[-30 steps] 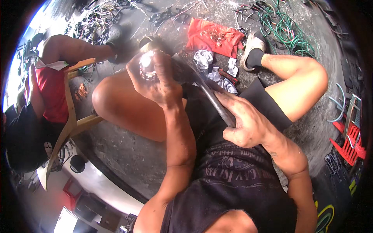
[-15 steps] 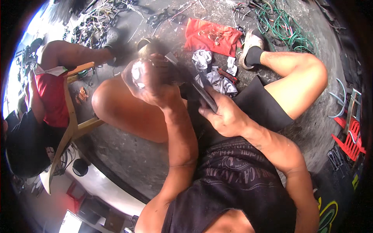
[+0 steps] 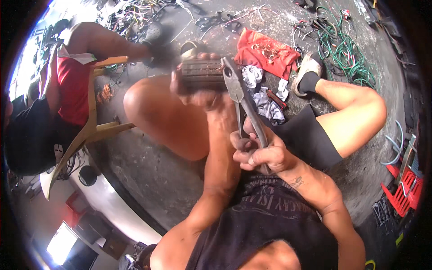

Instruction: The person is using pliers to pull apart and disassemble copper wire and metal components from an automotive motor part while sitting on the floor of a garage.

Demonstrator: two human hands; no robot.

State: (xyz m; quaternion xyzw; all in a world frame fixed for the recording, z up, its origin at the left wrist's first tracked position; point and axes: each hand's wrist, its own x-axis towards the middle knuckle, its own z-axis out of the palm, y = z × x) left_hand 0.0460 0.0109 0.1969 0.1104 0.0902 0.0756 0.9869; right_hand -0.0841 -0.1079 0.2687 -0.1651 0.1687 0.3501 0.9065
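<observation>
My left hand [image 3: 202, 97] is wrapped around a dark, grooved block-like motor core [image 3: 202, 77], its fingertips curling over the far side. Thin copper-coloured strands show along the grooves. In my right hand [image 3: 265, 153] I grip long-handled metal pliers [image 3: 237, 92], with my fingers around the handles. The head of the pliers points away from me and overlaps the right end of the core; whether the jaws bite on a strand cannot be made out. Behind the core, a round, light-rimmed container or ring [image 3: 189, 48] is partly hidden.
A red cloth [image 3: 266, 54] with copper scraps lies ahead, beside crumpled silvery wrapping [image 3: 268, 108] and a red-and-black tool [image 3: 276, 99]. Tangled green wires [image 3: 344, 54] spread at far right. A red plastic rack [image 3: 403, 191] stands right. Another person [image 3: 31, 130] sits left near a wooden frame [image 3: 92, 128].
My left hand has turned the core so its grooved side shows. The pliers have swung to point away, their head beside the core. My view has shifted, moving the surroundings rightward.
</observation>
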